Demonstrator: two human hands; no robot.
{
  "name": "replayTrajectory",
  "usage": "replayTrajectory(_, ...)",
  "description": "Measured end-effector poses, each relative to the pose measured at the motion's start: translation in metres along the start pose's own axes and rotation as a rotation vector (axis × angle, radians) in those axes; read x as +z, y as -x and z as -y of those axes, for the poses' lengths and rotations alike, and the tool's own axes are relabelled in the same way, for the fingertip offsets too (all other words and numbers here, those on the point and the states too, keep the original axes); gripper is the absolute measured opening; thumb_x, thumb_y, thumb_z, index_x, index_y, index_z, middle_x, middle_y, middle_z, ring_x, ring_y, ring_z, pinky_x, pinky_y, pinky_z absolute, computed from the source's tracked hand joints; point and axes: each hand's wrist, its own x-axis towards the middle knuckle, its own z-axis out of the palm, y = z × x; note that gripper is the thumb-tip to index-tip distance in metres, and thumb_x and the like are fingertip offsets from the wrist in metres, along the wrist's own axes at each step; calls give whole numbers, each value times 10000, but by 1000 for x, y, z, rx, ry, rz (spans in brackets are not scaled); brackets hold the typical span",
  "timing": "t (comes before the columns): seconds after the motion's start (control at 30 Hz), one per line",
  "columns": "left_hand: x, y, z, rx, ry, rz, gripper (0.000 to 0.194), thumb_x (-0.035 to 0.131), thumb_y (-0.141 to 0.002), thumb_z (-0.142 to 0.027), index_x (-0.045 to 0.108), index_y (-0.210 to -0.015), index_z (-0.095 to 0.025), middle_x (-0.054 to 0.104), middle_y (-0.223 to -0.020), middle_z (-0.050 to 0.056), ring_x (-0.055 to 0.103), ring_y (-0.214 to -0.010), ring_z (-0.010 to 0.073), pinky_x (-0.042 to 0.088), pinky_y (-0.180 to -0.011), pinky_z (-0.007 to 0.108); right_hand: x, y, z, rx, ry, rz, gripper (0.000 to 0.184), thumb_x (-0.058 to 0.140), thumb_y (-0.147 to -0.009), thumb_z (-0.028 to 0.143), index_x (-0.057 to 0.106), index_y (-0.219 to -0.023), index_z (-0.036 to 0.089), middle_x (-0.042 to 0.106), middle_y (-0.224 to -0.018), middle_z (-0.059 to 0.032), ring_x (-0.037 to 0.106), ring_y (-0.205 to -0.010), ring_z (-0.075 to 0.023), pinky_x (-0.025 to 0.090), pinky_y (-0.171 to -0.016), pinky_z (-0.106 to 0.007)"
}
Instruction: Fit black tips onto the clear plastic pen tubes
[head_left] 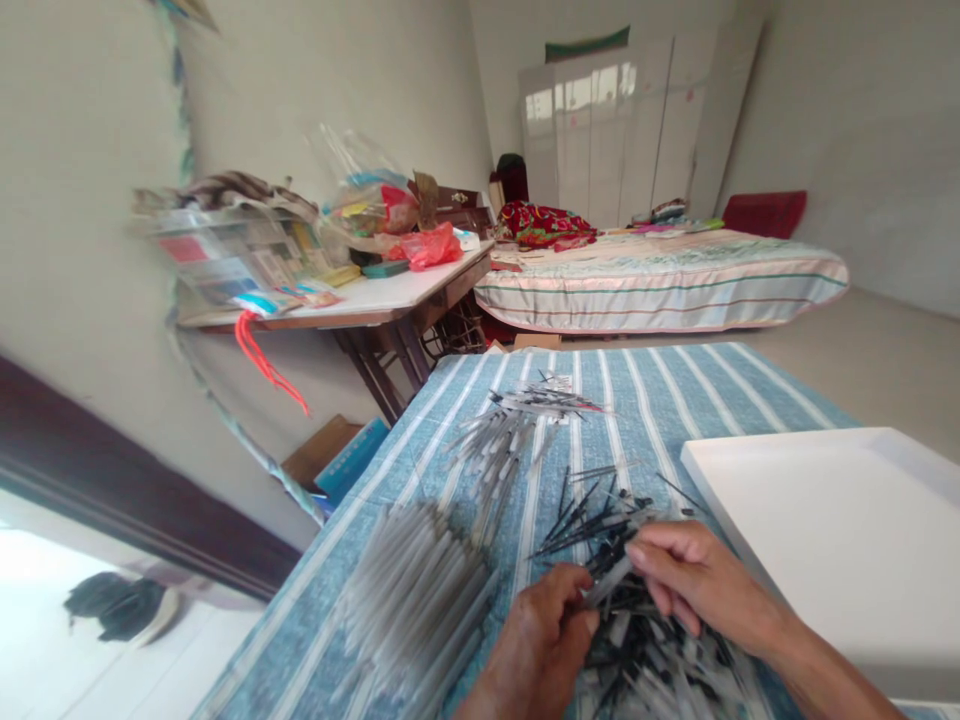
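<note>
Between my two hands is a short translucent plastic tube (610,582), perhaps a pen barrel. My left hand (546,632) pinches its lower left end. The fingers of my right hand (694,578) are closed at its upper right end. Both hands are over a loose pile of black and clear slender plastic pieces (637,655), partly hidden by them. To the left lies a thick stack of whitish translucent tubes (420,590), laid roughly side by side. Farther back is a heap of thin grey-white sticks with dark tips (517,415).
A blue striped cloth (652,400) covers the table. At the right stands a shallow white tray (840,520). Beyond are a desk (367,300) loaded with bags and boxes, a bed (660,285) and a pale wardrobe (600,140). Blue and brown boxes (349,455) sit beside the table at left.
</note>
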Motion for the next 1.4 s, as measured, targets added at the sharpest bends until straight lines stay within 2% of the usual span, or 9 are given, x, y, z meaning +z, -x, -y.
replayTrajectory(0.23, 4, -3, 18, 163, -28, 101, 196, 401, -811, -158, 417, -617, -181, 431, -567, -41, 431, -544, 89, 259, -491, 195, -6, 3, -10, 23, -113, 198, 341, 483, -823, 455, 587, -772, 134, 596, -532, 10, 511, -345, -58, 329, -347, -133)
replayTrajectory(0.3, 6, -2, 27, 199, -77, 66, 177, 406, -810, -159, 423, -636, -183, 444, -580, -37, 440, -547, 90, 261, -493, 193, -6, 2, -10, 41, -90, 193, 317, 518, -805, 445, 591, -816, 136, 594, -523, 17, 510, -340, -57, 317, -340, -126)
replayTrajectory(0.47, 13, 0, 41, 242, -182, -1, 124, 409, -807, -154, 462, -700, -190, 468, -620, -28, 464, -562, 95, 279, -516, 192, -4, 2, -3, 34, 5, 147, 384, 471, -837, 417, 469, -570, 141, 541, -464, 31, 445, -315, -24, 253, -331, -114)
replayTrajectory(0.67, 10, 0, 38, 179, -158, 52, 160, 407, -805, -150, 400, -651, -194, 441, -593, -42, 448, -559, 88, 267, -501, 187, -4, 2, -2, 94, -125, 209, 186, 558, -791, 337, 506, -835, 164, 588, -636, 38, 548, -424, -53, 379, -412, -133)
replayTrajectory(0.83, 6, -1, 34, 156, -127, 62, 175, 408, -827, -183, 408, -653, -187, 425, -592, -44, 436, -572, 90, 268, -506, 195, -1, 2, -2, 73, -10, 143, 314, 446, -851, 395, 466, -657, 149, 557, -522, 35, 477, -337, -30, 279, -344, -116)
replayTrajectory(1.0, 5, -1, 31, 150, -90, 73, 185, 397, -841, -203, 451, -666, -180, 427, -598, -41, 435, -584, 93, 274, -505, 190, 1, 1, 2, 84, -132, 163, 243, 594, -761, 347, 472, -880, 174, 563, -619, 61, 538, -419, -50, 379, -406, -134)
replayTrajectory(1.17, 7, -2, 34, 166, -69, 50, 182, 398, -834, -212, 465, -667, -182, 438, -592, -40, 433, -567, 94, 271, -492, 187, 2, 1, 1, 70, 19, 100, 330, 437, -848, 412, 444, -638, 158, 525, -485, 55, 440, -320, -20, 269, -332, -113)
replayTrajectory(1.3, 10, -3, 37, 181, -55, 28, 193, 393, -823, -201, 461, -643, -184, 432, -569, -40, 433, -552, 95, 269, -491, 190, 2, 1, -2, 84, -123, 147, 261, 578, -768, 385, 448, -883, 190, 561, -602, 69, 508, -375, -39, 345, -360, -119)
replayTrajectory(1.4, 10, -3, 36, 179, -45, 14, 191, 397, -815, -200, 466, -638, -185, 429, -556, -43, 429, -543, 95, 266, -485, 190, 2, 1, -3, 81, -53, 120, 247, 524, -802, 415, 462, -796, 176, 540, -532, 73, 479, -333, -29, 284, -326, -107)
